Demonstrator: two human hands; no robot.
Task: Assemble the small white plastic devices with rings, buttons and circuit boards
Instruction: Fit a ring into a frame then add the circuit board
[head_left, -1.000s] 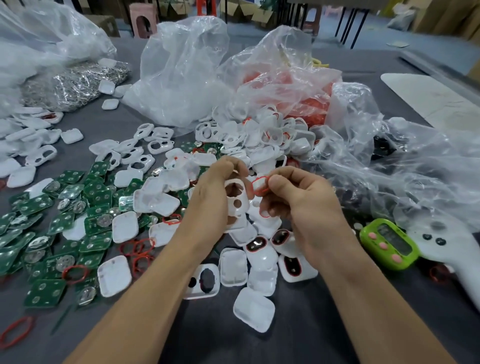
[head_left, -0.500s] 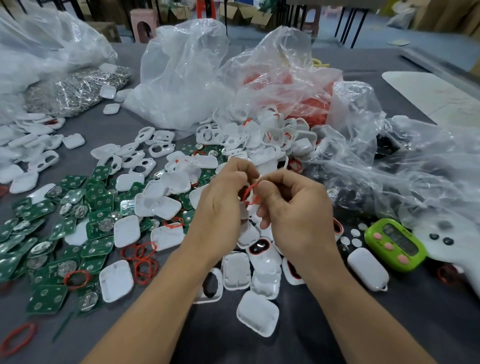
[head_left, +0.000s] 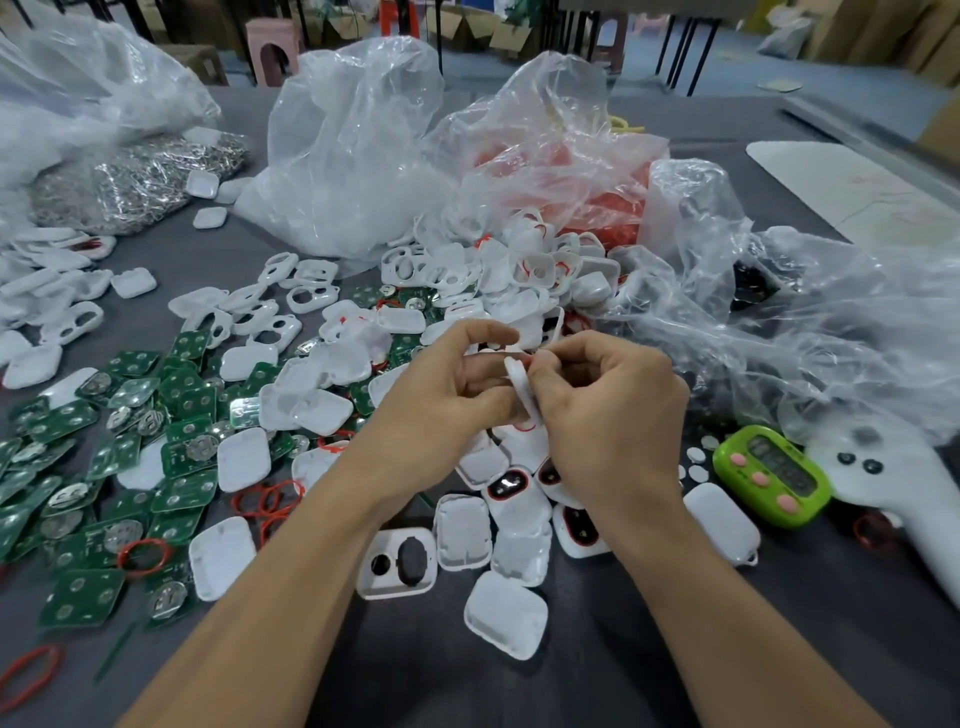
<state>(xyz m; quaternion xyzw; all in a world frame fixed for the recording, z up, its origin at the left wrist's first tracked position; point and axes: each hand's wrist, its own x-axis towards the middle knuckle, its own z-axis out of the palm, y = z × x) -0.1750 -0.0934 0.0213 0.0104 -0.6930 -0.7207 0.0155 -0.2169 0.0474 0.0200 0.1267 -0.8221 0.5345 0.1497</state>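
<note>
Both hands (head_left: 519, 395) pinch one white shell (head_left: 521, 387), fingers closed on it — a few finished devices (head_left: 511, 488), heaps of circuit boards (head_left: 130, 457) left.

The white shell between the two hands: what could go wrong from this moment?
1. The white shell is pinched edge-on between left hand and right hand; it may slip into the look-alike shells below.
2. The red ring, barely visible at the fingertips, may seat unevenly or pop off.
3. A forearm could sweep the nearby circuit boards.
</note>
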